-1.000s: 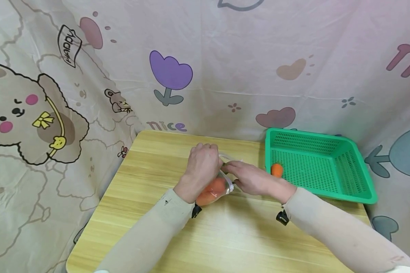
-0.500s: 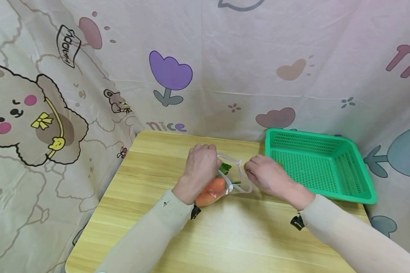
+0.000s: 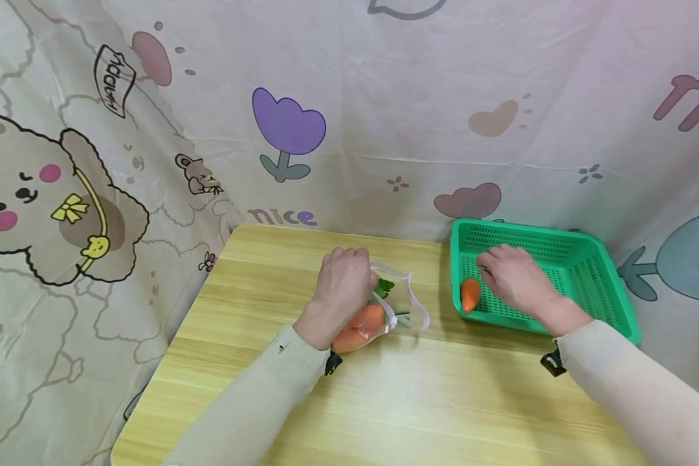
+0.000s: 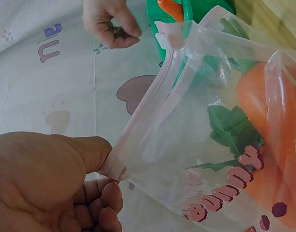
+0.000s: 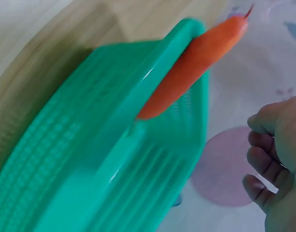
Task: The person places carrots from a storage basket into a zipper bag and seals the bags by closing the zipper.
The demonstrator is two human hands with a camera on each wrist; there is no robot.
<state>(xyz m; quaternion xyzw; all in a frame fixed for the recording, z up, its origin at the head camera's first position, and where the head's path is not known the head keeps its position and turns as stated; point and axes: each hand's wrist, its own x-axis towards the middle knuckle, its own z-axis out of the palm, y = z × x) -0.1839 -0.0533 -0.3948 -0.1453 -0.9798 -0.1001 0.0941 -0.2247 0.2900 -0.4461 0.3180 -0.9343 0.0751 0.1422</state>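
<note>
My left hand [image 3: 340, 288] pinches the top edge of a clear zip bag [image 4: 157, 150] between thumb and curled fingers. Orange carrots [image 4: 275, 116] with green leaves [image 4: 232, 125] show through the bag, which has pink "Bunny" lettering and a white slider [image 4: 172, 36]. Its mouth is spread apart, facing the basket side. My right hand [image 3: 518, 278] hovers over the green plastic basket [image 3: 611, 278], fingers loosely bent and nothing in them. Just left of it, a single carrot [image 3: 470, 295] leans in the basket's left corner; in the right wrist view the fingers are apart from it.
The basket stands at the back right of a wooden table [image 3: 268, 272]. A printed cloth [image 3: 384, 116] hangs directly behind the table, and another stretch of it [image 3: 169, 220] runs along the left side.
My right hand has left the bag's mouth and moved right, over the basket. The bag's opening and the basket's carrot are now uncovered. My left hand keeps its hold on the bag.
</note>
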